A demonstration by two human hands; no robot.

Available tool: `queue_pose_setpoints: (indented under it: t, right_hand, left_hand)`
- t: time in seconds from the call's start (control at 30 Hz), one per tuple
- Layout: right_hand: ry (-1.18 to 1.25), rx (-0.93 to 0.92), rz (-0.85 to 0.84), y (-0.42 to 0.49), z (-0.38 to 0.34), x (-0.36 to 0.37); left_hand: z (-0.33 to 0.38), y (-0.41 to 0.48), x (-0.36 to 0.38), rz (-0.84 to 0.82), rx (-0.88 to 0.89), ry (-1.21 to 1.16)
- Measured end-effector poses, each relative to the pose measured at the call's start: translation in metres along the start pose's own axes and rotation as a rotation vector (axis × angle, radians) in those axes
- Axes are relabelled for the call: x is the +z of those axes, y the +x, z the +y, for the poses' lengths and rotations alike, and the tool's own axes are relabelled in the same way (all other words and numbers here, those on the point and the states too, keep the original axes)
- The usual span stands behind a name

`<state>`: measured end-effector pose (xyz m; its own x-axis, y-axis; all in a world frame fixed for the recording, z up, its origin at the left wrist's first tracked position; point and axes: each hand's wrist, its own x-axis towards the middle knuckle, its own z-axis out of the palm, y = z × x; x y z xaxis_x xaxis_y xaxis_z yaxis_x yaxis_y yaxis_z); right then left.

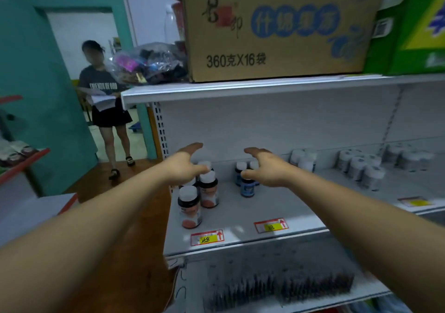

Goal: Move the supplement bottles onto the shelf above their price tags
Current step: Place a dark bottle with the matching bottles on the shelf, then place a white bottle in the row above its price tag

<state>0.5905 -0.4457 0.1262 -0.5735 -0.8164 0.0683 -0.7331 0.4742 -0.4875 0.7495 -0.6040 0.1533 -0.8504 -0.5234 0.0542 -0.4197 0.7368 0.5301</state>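
Note:
Dark supplement bottles with white caps and orange-red labels (189, 206) stand in a row at the left end of the white shelf (240, 216), behind a red and yellow price tag (207, 237). Blue-labelled bottles (247, 187) stand further right, behind a second price tag (271, 225). My left hand (186, 162) hovers over the rear orange-labelled bottles, fingers spread, holding nothing. With its fingers apart, my right hand (266, 167) is held just above and in front of the blue-labelled bottles.
White jars (358, 167) fill the shelf's right part, with another tag (415, 202). A cardboard box (277, 28) and a plastic bag (149, 63) sit on the shelf above. A person (106, 105) stands in the doorway at left. Dark items (277, 288) line the lower shelf.

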Motion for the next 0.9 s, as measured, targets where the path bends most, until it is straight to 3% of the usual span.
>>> queue_pose_setpoints:
  t: [0.3,0.43,0.63,0.9]
  right_hand:
    - [-0.195,0.085,0.085,-0.127,0.154,-0.107]
    - [-0.225,0.239,0.11,-0.198,0.24,-0.156]
    - [-0.206,0.509,0.247,-0.292,0.356,-0.22]
    - [-0.216,0.761,0.35,-0.352,0.499,-0.293]
  left_hand:
    - [0.191,0.004,0.112,-0.075,0.181,-0.032]
    - [0.292,0.014,0.187,-0.223,0.269,-0.158]
    - [0.44,0.033,0.279,-0.338,0.54,-0.072]
    - [0.583,0.095,0.399,-0.474,0.698,-0.112]
